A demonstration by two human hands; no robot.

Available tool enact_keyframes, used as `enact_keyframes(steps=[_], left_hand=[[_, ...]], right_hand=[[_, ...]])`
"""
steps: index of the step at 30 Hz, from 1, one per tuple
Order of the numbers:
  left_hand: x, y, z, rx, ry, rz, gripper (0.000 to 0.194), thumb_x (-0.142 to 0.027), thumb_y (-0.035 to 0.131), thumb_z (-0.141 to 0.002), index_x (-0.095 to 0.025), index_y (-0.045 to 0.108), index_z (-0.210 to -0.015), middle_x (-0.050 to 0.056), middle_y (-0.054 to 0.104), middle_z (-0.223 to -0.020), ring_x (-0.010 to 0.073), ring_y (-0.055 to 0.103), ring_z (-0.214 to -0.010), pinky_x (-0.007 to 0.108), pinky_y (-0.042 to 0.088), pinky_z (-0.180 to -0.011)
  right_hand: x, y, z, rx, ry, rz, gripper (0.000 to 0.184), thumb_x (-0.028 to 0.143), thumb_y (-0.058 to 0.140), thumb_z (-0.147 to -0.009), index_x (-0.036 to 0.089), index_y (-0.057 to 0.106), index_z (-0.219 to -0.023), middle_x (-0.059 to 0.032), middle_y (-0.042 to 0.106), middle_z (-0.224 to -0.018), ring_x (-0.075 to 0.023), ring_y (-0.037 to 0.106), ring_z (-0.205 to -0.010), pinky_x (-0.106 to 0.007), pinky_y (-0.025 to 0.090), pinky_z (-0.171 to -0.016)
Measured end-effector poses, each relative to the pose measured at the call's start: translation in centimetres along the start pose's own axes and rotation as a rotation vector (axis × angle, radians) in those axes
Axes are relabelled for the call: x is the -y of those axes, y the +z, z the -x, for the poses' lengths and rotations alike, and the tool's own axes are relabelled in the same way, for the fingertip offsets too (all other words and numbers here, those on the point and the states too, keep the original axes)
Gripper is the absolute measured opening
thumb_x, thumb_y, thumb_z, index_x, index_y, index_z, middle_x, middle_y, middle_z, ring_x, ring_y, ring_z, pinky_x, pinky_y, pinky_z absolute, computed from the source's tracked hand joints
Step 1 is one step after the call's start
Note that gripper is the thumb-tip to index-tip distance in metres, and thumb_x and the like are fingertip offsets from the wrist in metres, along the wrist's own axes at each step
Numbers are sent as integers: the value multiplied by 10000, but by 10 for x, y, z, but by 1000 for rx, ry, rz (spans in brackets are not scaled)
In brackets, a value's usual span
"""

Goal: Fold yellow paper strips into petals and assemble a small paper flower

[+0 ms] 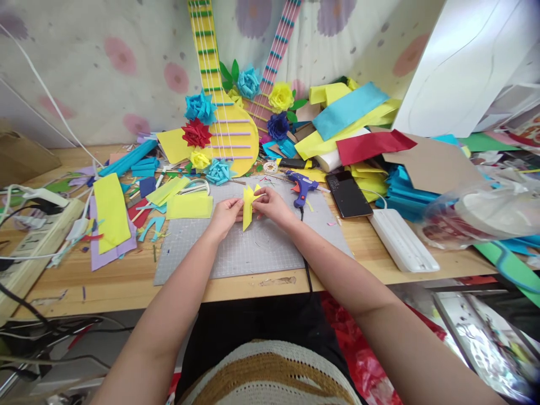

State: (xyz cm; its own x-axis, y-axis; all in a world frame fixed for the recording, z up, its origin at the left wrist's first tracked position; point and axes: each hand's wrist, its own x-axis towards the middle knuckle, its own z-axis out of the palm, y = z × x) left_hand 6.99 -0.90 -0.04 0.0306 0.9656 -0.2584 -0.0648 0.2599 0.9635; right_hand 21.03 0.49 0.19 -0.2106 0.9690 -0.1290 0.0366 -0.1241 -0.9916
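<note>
Over the grey cutting mat, a folded piece of yellow paper is held upright between both hands. My left hand pinches its left side with thumb and fingers. On the other side, my right hand grips the paper's right edge near the top. A blue glue gun lies just right of my right hand, its black cord running to the table's front edge. Left of my left hand are yellow paper sheets and white-handled scissors.
Paper guitars, one yellow and one pink, lean at the back with paper flowers. A phone and a white power bank lie right. Coloured paper is piled behind them. A power strip stands at the left edge.
</note>
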Motion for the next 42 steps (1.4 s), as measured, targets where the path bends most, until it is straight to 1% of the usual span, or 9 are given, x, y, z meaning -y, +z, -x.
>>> enact_keyframes(steps=[2,5,9,17,26,30,35,39,42], left_hand=[[-2,0,1,4,-18,-1,191,-281,601,-775,-112,638,-856,58,687,-669,143,665,-643,250,529,-627],[-4,2,3,-22,-30,-2,189,-268,629,-753,-107,640,-850,56,683,-661,146,663,-626,249,526,-612],[-5,2,5,-19,-37,-8,150,-231,611,-760,-107,642,-840,43,680,-646,136,657,-611,223,516,-580],[-6,2,6,-21,-71,-7,128,-216,640,-735,-99,642,-788,37,667,-613,113,629,-539,205,501,-537],[-4,0,4,-18,-75,-16,176,-264,683,-696,-116,662,-788,42,671,-637,119,620,-562,220,487,-545],[-1,-1,1,-21,-60,-24,228,-300,716,-650,-117,658,-772,39,668,-643,125,615,-569,242,498,-562],[0,0,1,-29,5,-24,251,-339,697,-652,-121,649,-767,48,675,-656,146,636,-598,245,505,-561],[-2,3,5,19,0,-64,240,-331,681,-666,-128,650,-790,57,689,-682,165,656,-625,240,506,-540],[-2,5,7,65,4,-116,247,-336,686,-667,-135,662,-808,59,698,-712,176,663,-649,249,515,-547]], right_hand=[[0,0,0,-7,13,-6,231,71,554,-699,194,413,-835,71,560,-595,-72,570,-516,-165,450,-426],[1,0,0,29,19,4,236,72,573,-688,192,419,-822,78,558,-575,-60,542,-476,-158,433,-416],[2,-1,1,54,18,54,232,75,585,-673,188,436,-809,81,558,-560,-43,483,-420,-148,386,-383],[1,-4,0,55,39,95,267,83,614,-650,191,430,-811,69,563,-566,-66,514,-460,-149,355,-368],[3,-5,3,81,29,101,263,89,622,-643,188,437,-802,69,560,-557,-50,478,-434,-141,341,-364],[3,-5,3,81,34,110,278,100,629,-629,193,432,-801,73,551,-545,-59,485,-444,-148,347,-375],[3,-6,1,-19,-4,136,229,152,642,-643,184,475,-796,82,498,-552,-40,425,-411,-158,322,-370],[4,-8,-2,8,25,-15,122,248,610,-729,164,533,-773,57,486,-540,-46,426,-413,-180,362,-393],[4,-7,-2,32,46,-60,231,346,665,-711,165,524,-685,53,466,-494,-51,413,-408,-187,360,-399]])
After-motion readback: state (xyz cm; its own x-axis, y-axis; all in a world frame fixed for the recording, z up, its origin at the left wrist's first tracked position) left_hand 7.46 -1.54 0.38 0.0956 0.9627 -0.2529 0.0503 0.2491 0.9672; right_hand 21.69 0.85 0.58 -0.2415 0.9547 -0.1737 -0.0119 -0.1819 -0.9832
